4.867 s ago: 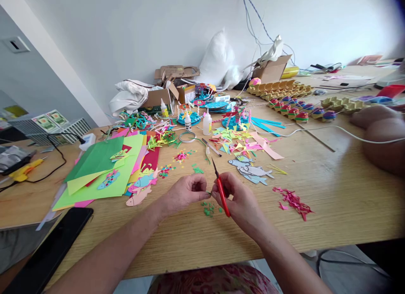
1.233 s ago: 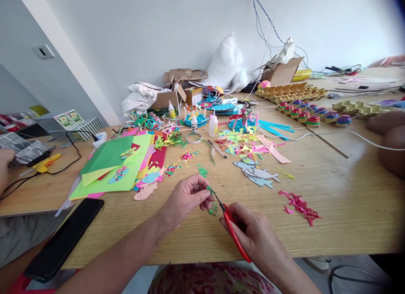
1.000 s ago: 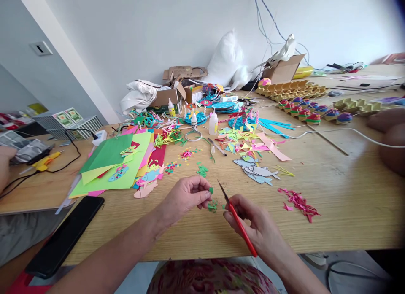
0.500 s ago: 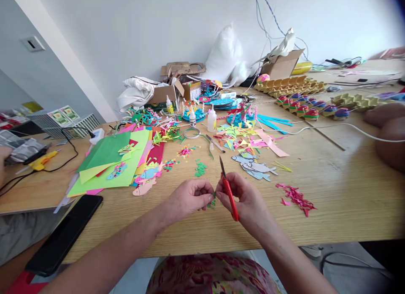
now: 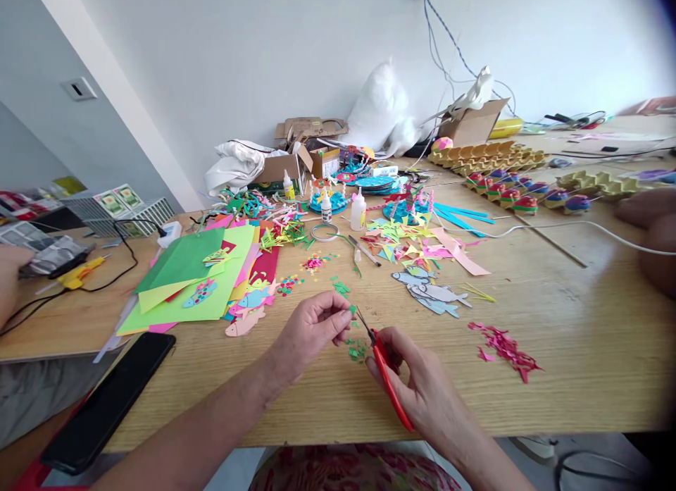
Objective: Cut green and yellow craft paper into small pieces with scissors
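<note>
Between the thumb and fingertips of my left hand (image 5: pixel 317 325) is pinched a small piece of green paper (image 5: pixel 353 309). My right hand (image 5: pixel 417 378) grips a pair of red-handled scissors (image 5: pixel 389 382); their slightly parted blades point up and left, with the tips close to the green piece. On the table below lie green paper scraps (image 5: pixel 357 350), partly behind my hands. Another small pile of green pieces (image 5: pixel 341 287) sits just beyond my left hand. Grey and blue paper fish (image 5: pixel 430 294) lie to the right, and dark pink scraps (image 5: pixel 507 349) are nearer me.
Coloured paper sheets (image 5: pixel 182 265) and a black phone (image 5: pixel 110 399) lie on the left. Glue bottles (image 5: pixel 358 210) stand mid-table before cardboard boxes (image 5: pixel 279 168). A white cable (image 5: pixel 596 230) crosses the right side near a person's limb (image 5: pixel 655 230). Egg trays (image 5: pixel 491 156) stand behind.
The scissors have turned from upright to tilted left, their blades now parted and beside the green piece. My left hand has turned up its fingertips, and the view has shifted slightly.
</note>
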Demonstrator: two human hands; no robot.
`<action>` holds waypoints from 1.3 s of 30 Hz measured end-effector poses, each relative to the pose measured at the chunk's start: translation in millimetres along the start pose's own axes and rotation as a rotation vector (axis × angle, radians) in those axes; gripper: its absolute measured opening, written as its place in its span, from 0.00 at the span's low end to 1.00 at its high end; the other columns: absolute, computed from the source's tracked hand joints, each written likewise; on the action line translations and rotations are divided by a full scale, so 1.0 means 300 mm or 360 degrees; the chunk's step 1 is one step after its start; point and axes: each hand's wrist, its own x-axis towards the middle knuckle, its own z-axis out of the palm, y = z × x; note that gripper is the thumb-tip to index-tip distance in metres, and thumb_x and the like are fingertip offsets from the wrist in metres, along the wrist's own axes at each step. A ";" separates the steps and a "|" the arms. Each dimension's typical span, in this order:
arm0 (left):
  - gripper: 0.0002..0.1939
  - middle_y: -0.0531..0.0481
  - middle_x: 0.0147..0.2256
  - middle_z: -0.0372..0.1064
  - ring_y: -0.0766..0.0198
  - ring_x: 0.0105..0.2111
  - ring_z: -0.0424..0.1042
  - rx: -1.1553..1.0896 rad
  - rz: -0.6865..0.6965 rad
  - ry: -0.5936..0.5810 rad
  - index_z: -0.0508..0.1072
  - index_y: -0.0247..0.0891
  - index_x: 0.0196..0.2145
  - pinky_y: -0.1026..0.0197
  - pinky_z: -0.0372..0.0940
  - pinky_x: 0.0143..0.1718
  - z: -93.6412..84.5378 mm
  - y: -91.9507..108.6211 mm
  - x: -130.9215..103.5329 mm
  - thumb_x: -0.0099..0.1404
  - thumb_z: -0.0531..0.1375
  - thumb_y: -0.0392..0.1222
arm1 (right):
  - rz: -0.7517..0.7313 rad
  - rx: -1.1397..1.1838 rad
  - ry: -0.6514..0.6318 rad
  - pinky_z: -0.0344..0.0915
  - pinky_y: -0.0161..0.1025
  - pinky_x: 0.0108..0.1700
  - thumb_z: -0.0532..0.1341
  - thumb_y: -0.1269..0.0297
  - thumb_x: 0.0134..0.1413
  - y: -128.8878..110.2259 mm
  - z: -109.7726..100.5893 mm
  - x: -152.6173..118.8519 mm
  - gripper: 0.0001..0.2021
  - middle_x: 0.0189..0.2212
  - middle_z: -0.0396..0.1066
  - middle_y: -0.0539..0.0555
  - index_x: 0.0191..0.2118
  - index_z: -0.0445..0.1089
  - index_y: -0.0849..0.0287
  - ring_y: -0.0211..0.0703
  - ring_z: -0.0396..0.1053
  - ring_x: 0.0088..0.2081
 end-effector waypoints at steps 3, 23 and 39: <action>0.08 0.56 0.19 0.59 0.72 0.20 0.58 0.0006 -0.0012 -0.0017 0.64 0.35 0.25 0.67 0.56 0.23 0.007 0.001 -0.002 0.54 0.56 0.42 | -0.0027 -0.0077 0.0001 0.55 0.31 0.23 0.50 0.60 0.53 0.002 0.009 0.002 0.09 0.18 0.59 0.46 0.26 0.57 0.57 0.35 0.58 0.21; 0.06 0.57 0.19 0.56 0.73 0.20 0.56 0.0083 -0.0079 -0.0072 0.64 0.34 0.25 0.68 0.55 0.24 0.009 0.001 -0.008 0.53 0.56 0.41 | -0.0011 -0.0273 0.0038 0.51 0.30 0.21 0.50 0.59 0.54 0.016 0.016 -0.009 0.11 0.15 0.57 0.45 0.25 0.58 0.57 0.33 0.55 0.17; 0.06 0.57 0.20 0.57 0.73 0.20 0.57 0.0086 -0.0075 -0.0028 0.63 0.35 0.27 0.68 0.56 0.23 -0.004 -0.004 -0.014 0.53 0.56 0.40 | 0.0027 -0.0269 -0.0003 0.50 0.30 0.20 0.49 0.57 0.54 0.020 0.019 -0.019 0.14 0.14 0.53 0.44 0.22 0.58 0.57 0.33 0.52 0.17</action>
